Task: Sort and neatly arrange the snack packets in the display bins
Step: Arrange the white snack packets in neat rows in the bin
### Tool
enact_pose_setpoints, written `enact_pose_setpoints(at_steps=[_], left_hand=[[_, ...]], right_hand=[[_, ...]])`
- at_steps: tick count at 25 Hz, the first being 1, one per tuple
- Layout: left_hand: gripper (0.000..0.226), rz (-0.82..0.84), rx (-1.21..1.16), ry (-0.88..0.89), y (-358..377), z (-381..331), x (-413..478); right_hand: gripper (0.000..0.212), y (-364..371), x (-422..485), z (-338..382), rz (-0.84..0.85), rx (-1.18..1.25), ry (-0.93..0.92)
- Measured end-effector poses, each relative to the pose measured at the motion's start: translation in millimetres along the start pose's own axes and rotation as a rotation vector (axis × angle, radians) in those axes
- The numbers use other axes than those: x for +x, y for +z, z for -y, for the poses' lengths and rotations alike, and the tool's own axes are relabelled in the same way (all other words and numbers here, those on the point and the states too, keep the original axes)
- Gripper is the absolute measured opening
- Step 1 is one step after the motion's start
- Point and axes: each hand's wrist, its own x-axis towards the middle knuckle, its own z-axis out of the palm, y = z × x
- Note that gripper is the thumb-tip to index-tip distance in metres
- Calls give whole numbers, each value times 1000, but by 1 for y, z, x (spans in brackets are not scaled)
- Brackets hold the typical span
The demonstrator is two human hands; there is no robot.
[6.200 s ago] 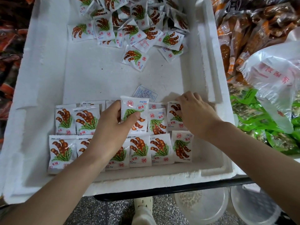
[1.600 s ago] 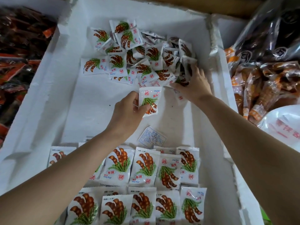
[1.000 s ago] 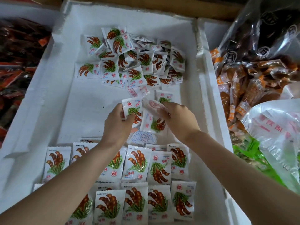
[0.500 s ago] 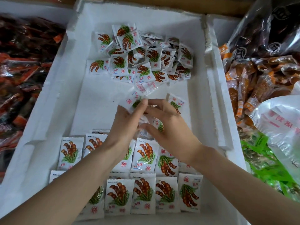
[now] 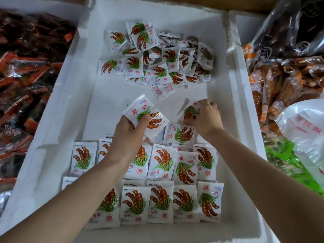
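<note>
Packets point(image 5: 163, 165) are appearing light, soft, slick; I am advising sealed-edge grips; left hand point(image 5: 128, 132) is pinching one by its corner; right hand point(image 5: 206, 118), at two o'clock, is gripping another.

left hand point(image 5: 129, 128) grips a packet point(image 5: 140, 109) | right hand point(image 5: 206, 118) pinches second packet point(image 5: 190, 111) | forearms extended

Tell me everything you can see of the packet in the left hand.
The packet is a white glossy pouch with crimped edges, printed with brown pods, green leaves, a red seal and blue lettering. It is tilted, front up, above the floor of the foam bin, between the loose pile and the neat rows. The left hand pinches its lower part, thumb on the front.
</note>
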Motion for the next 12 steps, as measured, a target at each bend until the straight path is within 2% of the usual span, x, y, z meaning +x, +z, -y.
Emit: enact_pose_setpoints(at_steps=[4, 6, 9, 12], left_hand=[[29, -26, -1, -5, -9, -3, -8], [24, -43, -1, 29, -18, -7, -16], [16, -76, 10, 85, -39, -18, -29], [22, -102, -13, 150, -64, -26, -40]], right_hand=[[55, -8, -10, 16, -143, 407, -1], [54, -18, -25, 34, -155, 577, -34], [49, -23, -52, 60, -33, 645, -71], [41, -12, -79, 79, 98, 537, -146]])
